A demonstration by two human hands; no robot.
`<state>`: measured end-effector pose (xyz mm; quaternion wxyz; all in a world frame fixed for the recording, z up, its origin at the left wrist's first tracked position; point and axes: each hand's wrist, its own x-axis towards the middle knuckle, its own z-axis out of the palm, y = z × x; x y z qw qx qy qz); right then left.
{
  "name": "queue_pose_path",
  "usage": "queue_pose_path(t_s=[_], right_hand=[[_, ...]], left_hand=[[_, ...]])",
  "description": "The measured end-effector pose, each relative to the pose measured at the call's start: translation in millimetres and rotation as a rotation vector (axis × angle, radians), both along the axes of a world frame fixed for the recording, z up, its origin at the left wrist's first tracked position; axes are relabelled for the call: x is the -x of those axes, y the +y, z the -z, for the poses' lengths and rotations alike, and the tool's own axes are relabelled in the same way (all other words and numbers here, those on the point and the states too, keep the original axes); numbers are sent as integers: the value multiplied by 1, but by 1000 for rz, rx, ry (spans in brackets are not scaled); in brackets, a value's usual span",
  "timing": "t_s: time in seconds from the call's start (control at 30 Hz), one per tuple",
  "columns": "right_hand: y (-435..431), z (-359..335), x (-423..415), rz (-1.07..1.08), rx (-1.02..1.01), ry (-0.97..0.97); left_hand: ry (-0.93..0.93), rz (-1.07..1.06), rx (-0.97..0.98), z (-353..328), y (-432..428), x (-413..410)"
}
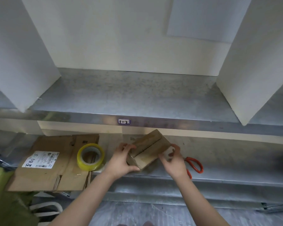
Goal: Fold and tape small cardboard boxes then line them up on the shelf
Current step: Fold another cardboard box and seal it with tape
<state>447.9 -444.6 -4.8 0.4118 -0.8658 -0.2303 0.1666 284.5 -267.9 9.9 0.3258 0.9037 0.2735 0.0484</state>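
Note:
A small brown cardboard box (149,148) sits tilted on the lower metal shelf (227,162), its two top flaps meeting along a dark seam. My left hand (122,160) grips its near left corner, thumb under the front edge. My right hand (173,160) holds the right end, fingers curled over the side. A roll of clear yellowish tape (90,156) stands to the left of the box. Red-handled scissors (194,165) lie just right of my right hand, partly hidden by it.
Flattened cardboard boxes (52,163) with a white label lie under and left of the tape. The upper metal shelf (129,95) carries a small "1-2" tag on its front edge, with white panels (23,54) standing at both ends. Green fabric shows at the bottom left.

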Motion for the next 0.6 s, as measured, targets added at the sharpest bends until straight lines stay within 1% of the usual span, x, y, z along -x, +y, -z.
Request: queue_pose_path(t_s=[0.13, 0.27, 0.37, 0.47, 0.53, 0.6], right_hand=[[-1, 5, 18, -109, -164, 102], [-12, 8, 30, -143, -228, 173], [-24, 4, 24, -165, -255, 79], [-31, -2, 11, -224, -141, -90], [-31, -6, 4, -258, -71, -159], [-28, -8, -4, -305, -36, -206]], left_hand=[[-131, -208, 52, 17, -41, 4], [-249, -257, 102, 19, -61, 3], [-263, -212, 146, 16, -65, 1], [-242, -134, 194, 12, -67, -5], [-208, -101, 143, 9, -70, -15], [-191, -135, 124, 7, -72, -23]])
